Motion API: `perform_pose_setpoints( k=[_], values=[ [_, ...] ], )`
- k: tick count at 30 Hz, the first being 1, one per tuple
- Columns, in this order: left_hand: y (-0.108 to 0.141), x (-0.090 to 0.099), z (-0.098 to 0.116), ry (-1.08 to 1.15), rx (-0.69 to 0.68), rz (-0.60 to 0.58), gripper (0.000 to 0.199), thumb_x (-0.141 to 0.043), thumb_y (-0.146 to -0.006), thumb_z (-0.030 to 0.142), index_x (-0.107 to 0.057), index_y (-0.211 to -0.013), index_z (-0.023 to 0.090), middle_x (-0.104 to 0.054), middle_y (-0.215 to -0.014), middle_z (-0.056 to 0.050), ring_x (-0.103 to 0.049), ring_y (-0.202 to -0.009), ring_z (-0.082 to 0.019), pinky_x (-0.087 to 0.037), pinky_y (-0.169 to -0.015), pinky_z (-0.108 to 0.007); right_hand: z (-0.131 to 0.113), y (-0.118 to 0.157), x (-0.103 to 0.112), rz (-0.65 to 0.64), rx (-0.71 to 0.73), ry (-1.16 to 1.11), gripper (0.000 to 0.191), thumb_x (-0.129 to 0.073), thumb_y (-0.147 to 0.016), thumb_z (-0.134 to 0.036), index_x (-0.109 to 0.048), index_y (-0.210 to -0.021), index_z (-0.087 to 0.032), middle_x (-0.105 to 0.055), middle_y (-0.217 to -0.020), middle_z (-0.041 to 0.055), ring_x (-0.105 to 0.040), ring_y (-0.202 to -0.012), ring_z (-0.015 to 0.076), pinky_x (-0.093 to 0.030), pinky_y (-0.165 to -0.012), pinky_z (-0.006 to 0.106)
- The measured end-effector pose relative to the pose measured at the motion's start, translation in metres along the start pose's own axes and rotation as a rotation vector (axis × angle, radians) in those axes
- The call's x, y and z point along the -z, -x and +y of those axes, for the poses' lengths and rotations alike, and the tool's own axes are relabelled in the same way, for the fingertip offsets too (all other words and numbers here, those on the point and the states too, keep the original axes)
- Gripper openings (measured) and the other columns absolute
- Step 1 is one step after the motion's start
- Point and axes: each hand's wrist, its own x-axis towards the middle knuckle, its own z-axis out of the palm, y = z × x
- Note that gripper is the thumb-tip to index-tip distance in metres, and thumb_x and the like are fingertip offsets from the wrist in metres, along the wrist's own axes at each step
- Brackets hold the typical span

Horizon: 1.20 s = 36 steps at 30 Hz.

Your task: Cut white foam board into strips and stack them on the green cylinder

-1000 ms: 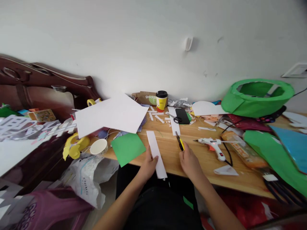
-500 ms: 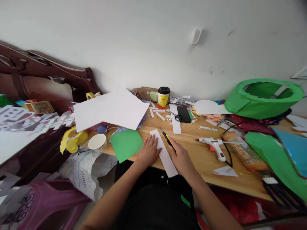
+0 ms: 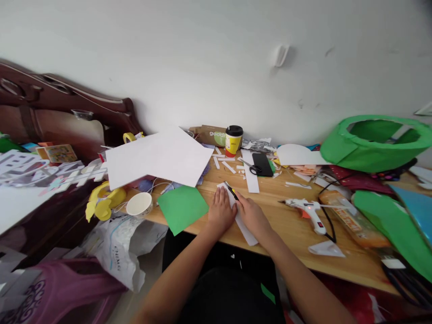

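A long white strip [image 3: 245, 230] of card or foam board lies slanted on the wooden table [image 3: 275, 216] in front of me. My left hand [image 3: 221, 208] rests flat on its upper part, fingers stretched forward. In my right hand [image 3: 252, 216] is a yellow and black utility knife [image 3: 232, 192], its tip over the far end of the strip. The two hands are close together, and my right fingers hide part of the knife. Left of my left hand lies a green sheet [image 3: 182, 208].
A white glue gun [image 3: 308, 210] lies to the right, with its cord. Behind are scissors [image 3: 253, 168], a black phone-like slab [image 3: 262, 164], a lidded cup [image 3: 233, 140] and a large white board [image 3: 158, 157]. A paper cup [image 3: 139, 204] stands at the left edge.
My right hand has brought the knife forward and left, from beside the strip to over its far end. My left hand still presses on the strip. The view has shifted slightly.
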Motion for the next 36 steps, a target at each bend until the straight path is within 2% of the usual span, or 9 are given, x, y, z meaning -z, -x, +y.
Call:
perform_pose_setpoints(
  k=[3, 6, 10, 13, 17, 20, 28, 33, 36],
  values=[
    [-0.002, -0.004, 0.000, 0.011, -0.007, 0.018, 0.065, -0.035, -0.099, 0.044, -0.037, -0.148, 0.001, -0.038, -0.154, -0.018, -0.029, -0.146, -0.030, -0.029, -0.117, -0.041, 0.002, -0.004, 0.002, -0.007, 0.021, 0.027, 0.048, -0.034, -0.101, -0.032, -0.045, -0.147, -0.024, -0.066, -0.100, 0.0117, -0.065, -0.089, 0.0214, -0.045, -0.080, 0.030],
    [-0.003, -0.004, -0.002, 0.000, -0.038, 0.042, 0.055, -0.032, -0.101, 0.031, -0.040, -0.146, 0.000, -0.042, -0.152, -0.019, -0.033, -0.144, -0.030, -0.030, -0.116, -0.042, 0.005, -0.006, 0.003, 0.008, 0.041, 0.021, 0.049, -0.031, -0.102, -0.032, -0.046, -0.147, -0.023, -0.067, -0.100, 0.0120, -0.065, -0.089, 0.0208, -0.045, -0.081, 0.030],
    [-0.011, 0.001, -0.006, -0.017, -0.074, 0.065, 0.046, -0.038, -0.097, 0.016, -0.049, -0.138, 0.001, -0.054, -0.138, -0.023, -0.045, -0.134, -0.031, -0.035, -0.112, -0.045, 0.003, -0.006, 0.005, 0.002, 0.050, 0.015, 0.048, -0.031, -0.102, -0.030, -0.046, -0.147, -0.022, -0.069, -0.098, 0.0117, -0.065, -0.088, 0.0209, -0.046, -0.080, 0.030],
    [-0.016, 0.001, -0.008, -0.011, -0.070, 0.074, 0.045, -0.040, -0.096, 0.018, -0.050, -0.137, 0.002, -0.056, -0.134, -0.022, -0.046, -0.133, -0.031, -0.036, -0.112, -0.048, -0.001, -0.007, 0.007, -0.016, 0.049, 0.028, 0.048, -0.032, -0.101, -0.029, -0.046, -0.147, -0.021, -0.069, -0.099, 0.0121, -0.066, -0.089, 0.0204, -0.045, -0.081, 0.030],
    [-0.017, -0.004, -0.010, 0.025, -0.071, 0.055, 0.052, -0.036, -0.097, 0.019, -0.040, -0.144, -0.002, -0.046, -0.147, -0.023, -0.036, -0.141, -0.030, -0.033, -0.114, -0.046, 0.000, -0.009, 0.010, -0.044, 0.052, 0.011, 0.049, -0.031, -0.102, -0.028, -0.045, -0.147, -0.019, -0.070, -0.105, 0.0139, -0.066, -0.093, 0.0210, -0.045, -0.083, 0.030],
    [-0.017, -0.006, -0.010, 0.019, -0.071, 0.031, 0.054, -0.034, -0.097, 0.019, -0.037, -0.145, -0.005, -0.042, -0.150, -0.025, -0.036, -0.142, -0.029, -0.030, -0.116, -0.043, 0.002, -0.011, 0.013, -0.074, 0.051, 0.015, 0.048, -0.030, -0.102, -0.027, -0.045, -0.147, -0.019, -0.070, -0.108, 0.0145, -0.066, -0.095, 0.0209, -0.045, -0.084, 0.030],
    [-0.020, 0.000, -0.005, -0.092, -0.077, 0.025, 0.054, -0.035, -0.096, 0.019, -0.041, -0.143, -0.007, -0.045, -0.146, -0.027, -0.042, -0.137, -0.032, -0.031, -0.115, -0.044, -0.003, -0.003, 0.014, -0.134, 0.075, 0.213, 0.049, -0.028, -0.103, -0.023, -0.038, -0.151, -0.020, -0.067, -0.106, 0.0145, -0.066, -0.095, 0.0216, -0.045, -0.081, 0.030],
    [-0.022, 0.001, -0.004, -0.110, -0.080, 0.023, 0.053, -0.035, -0.096, 0.018, -0.042, -0.142, -0.009, -0.047, -0.144, -0.029, -0.044, -0.136, -0.033, -0.033, -0.114, -0.043, 0.000, 0.002, 0.012, -0.135, 0.078, 0.219, 0.050, -0.027, -0.102, -0.020, -0.035, -0.152, -0.022, -0.066, -0.111, 0.0138, -0.067, -0.095, 0.0208, -0.046, -0.080, 0.028],
    [-0.023, 0.001, -0.003, -0.118, -0.079, 0.014, 0.053, -0.035, -0.096, 0.017, -0.042, -0.143, -0.006, -0.048, -0.144, -0.028, -0.044, -0.136, -0.032, -0.034, -0.113, -0.044, -0.001, 0.003, 0.013, -0.146, 0.069, 0.233, 0.050, -0.026, -0.102, -0.020, -0.035, -0.151, -0.022, -0.066, -0.112, 0.0140, -0.067, -0.096, 0.0216, -0.047, -0.080, 0.029]
  ],
)
